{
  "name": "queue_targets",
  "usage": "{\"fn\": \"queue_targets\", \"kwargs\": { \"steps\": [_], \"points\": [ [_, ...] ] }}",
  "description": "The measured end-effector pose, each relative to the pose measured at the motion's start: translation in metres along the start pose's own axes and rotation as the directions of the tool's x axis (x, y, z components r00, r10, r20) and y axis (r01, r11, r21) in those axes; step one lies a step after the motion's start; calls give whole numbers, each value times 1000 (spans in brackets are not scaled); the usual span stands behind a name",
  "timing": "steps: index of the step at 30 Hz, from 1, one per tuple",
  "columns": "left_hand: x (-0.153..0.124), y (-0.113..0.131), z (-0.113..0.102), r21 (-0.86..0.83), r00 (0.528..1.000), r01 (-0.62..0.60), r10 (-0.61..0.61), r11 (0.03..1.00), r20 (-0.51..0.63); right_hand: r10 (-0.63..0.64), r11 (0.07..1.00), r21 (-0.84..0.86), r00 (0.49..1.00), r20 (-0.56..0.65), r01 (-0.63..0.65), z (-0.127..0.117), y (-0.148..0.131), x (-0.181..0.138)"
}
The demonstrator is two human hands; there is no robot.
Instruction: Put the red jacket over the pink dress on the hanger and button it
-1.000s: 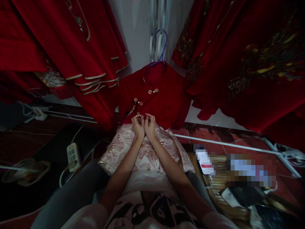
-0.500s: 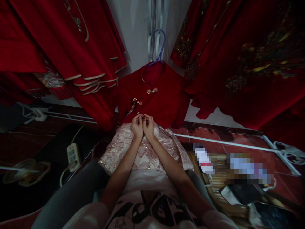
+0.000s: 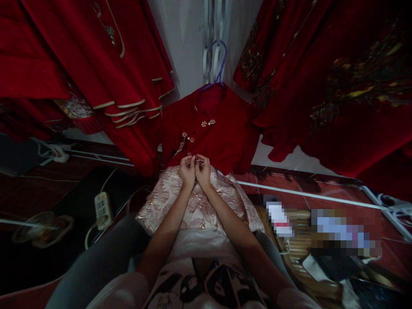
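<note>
A small red dress with a plain red top point(image 3: 222, 133) and a shiny pale pink brocade skirt point(image 3: 161, 197) hangs before me from a blue hanger point(image 3: 223, 64). Pearly flower buttons point(image 3: 208, 123) sit below its collar and along the slanted front. My left hand point(image 3: 187, 172) and my right hand point(image 3: 203, 172) meet at the bottom of the red top. Both have their fingertips pinched at the lowest flower button point(image 3: 189, 154), which my fingers partly cover. Just how the fastening lies between the fingertips is hidden.
Red garments with pale piping point(image 3: 128, 94) hang on the left, embroidered red ones point(image 3: 322, 98) on the right. A power strip point(image 3: 103, 210) lies at left. A bamboo seat point(image 3: 296, 244) at right holds a blurred phone-like object point(image 3: 279, 219). A white rail point(image 3: 305, 195) crosses the tiled floor.
The view has shifted slightly, so everything sits a little further right. Both hands stay at the same flower button, with only slight finger movement.
</note>
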State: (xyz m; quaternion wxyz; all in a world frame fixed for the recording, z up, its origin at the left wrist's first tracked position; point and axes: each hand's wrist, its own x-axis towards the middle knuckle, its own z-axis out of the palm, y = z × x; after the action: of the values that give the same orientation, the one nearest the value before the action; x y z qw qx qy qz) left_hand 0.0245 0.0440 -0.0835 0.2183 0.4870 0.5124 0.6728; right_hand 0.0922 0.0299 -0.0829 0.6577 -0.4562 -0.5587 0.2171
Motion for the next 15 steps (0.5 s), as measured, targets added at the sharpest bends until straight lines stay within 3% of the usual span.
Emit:
{"fn": "queue_targets", "kwargs": {
  "steps": [15],
  "points": [
    [0, 0, -1, 38, 998, -55, 57, 998, -35, 9, 1000, 17, 1000, 19, -10, 0, 0, 1]
  ]
}}
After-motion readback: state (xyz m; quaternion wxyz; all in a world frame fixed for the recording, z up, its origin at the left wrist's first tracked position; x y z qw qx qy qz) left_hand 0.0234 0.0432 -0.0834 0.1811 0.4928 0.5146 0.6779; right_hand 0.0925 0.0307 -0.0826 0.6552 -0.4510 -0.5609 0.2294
